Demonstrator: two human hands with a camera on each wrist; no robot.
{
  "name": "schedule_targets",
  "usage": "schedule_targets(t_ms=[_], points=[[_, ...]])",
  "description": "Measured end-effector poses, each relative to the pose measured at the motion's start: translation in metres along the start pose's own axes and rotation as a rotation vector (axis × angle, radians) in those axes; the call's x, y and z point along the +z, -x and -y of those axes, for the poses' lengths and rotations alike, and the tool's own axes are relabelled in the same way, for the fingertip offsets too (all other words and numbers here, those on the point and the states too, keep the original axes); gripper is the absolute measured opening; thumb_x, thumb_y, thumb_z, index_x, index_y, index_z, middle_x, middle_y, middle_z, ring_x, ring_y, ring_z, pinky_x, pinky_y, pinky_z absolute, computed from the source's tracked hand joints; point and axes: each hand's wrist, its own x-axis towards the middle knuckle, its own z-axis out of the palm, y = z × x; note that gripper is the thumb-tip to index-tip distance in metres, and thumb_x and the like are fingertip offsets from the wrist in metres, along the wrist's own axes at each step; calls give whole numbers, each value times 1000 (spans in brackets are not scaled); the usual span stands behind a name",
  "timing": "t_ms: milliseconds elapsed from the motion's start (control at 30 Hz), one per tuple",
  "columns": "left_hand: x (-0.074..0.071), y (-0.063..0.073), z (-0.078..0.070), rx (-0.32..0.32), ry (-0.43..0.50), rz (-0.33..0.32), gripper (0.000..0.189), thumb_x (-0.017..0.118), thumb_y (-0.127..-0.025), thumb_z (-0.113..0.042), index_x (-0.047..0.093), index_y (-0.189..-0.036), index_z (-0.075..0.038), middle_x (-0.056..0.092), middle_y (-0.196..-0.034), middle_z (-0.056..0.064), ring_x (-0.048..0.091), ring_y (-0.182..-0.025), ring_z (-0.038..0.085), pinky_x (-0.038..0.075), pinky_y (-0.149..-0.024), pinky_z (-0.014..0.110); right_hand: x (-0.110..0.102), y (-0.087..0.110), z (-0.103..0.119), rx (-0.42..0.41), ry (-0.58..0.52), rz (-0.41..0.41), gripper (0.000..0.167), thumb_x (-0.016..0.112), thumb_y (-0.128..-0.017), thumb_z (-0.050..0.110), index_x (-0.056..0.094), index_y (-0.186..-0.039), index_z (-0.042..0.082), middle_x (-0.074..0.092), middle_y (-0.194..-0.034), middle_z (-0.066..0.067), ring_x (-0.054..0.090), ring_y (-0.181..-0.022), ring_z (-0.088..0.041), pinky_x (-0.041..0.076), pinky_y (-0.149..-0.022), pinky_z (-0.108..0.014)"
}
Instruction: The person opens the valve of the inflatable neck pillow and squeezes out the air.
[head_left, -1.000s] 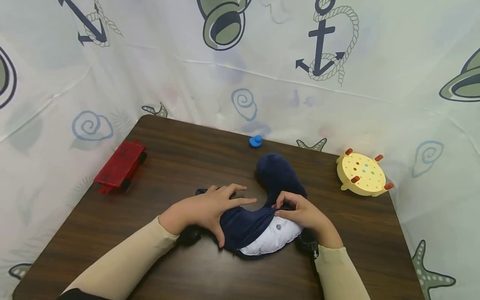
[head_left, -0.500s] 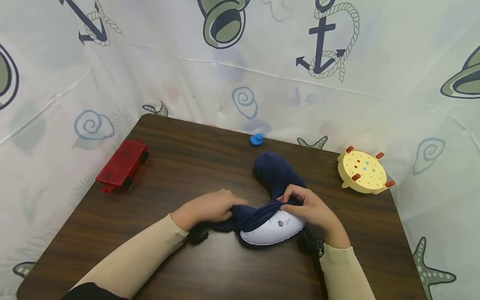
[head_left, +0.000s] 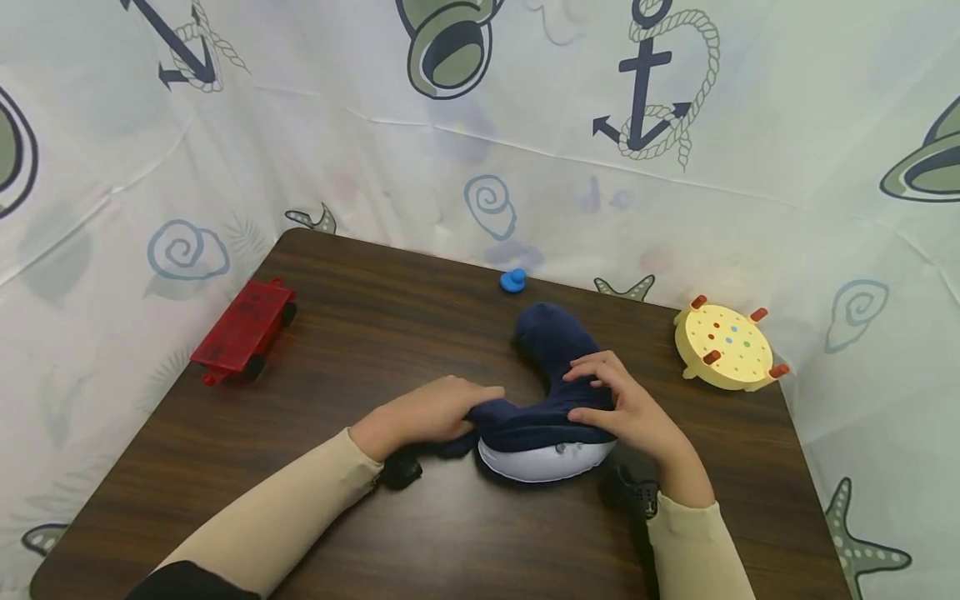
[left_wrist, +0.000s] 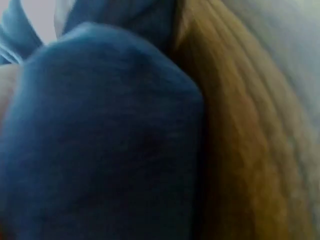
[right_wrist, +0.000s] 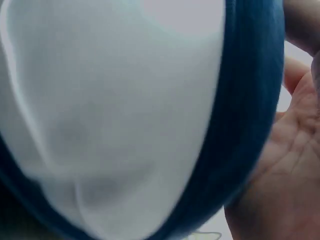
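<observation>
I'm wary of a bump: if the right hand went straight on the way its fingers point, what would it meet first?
Most likely the pillow: in the head view the right hand points across it, fingertips over or against it. Actual contact is hard to judge.

Covered, cropped and blurred parts

The navy pillow hides part of its white inner, whose grey spot is too small to identify. The left grip hides its fingertips; its wrist view is blurred. The right wrist view crops the right grip. The head view's bottom edge cuts off both sleeves and the surface.
</observation>
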Motion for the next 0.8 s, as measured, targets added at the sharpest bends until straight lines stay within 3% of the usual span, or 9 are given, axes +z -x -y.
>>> schedule_targets(t_ms=[100,233,333,467,633,800], points=[[1,-5,7,-37,103,-21,49,72,-98,-5,59,-141,-24,75,-110,-3,67,-86,17,56,-86,41,-4,3,0,-55,17,72,62,91,-87,8,65,-144,13,49,-163,-15,36,-159,-24,32,-125,-22],[1,-13,15,-48,223,-54,51,65,-97,0,69,-136,-32,74,-106,-11,65,-88,11,55,-86,33,-7,7,0,-102,4,160,66,93,-82,5,68,-142,18,57,-160,-10,27,-166,-29,22,-129,-18],[1,-18,17,-51,244,-71,36,65,-93,0,78,-109,-30,74,-96,-15,66,-87,6,57,-86,31,-4,6,0,-116,27,140,45,88,-91,6,75,-130,22,70,-145,-4,40,-159,-31,29,-128,-21],[2,-23,13,-54,193,-63,24,69,-89,-6,75,-87,-29,69,-83,-16,62,-78,5,57,-79,33,1,3,1,-105,62,69,27,81,-97,4,79,-114,26,77,-131,-4,59,-141,-29,41,-118,-27],[2,-26,11,-63,226,-74,24,70,-91,-7,75,-85,-29,68,-81,-17,60,-77,4,56,-77,29,4,0,3,-33,27,6,25,82,-97,6,73,-111,24,74,-132,-8,60,-140,-26,43,-116,-27],[4,-29,16,-38,328,-81,20,69,-98,-9,79,-93,-26,76,-92,-13,67,-86,5,59,-84,30,4,1,3,-67,37,8,27,83,-95,3,71,-112,21,72,-135,-6,50,-151,-35,35,-125,-24]])
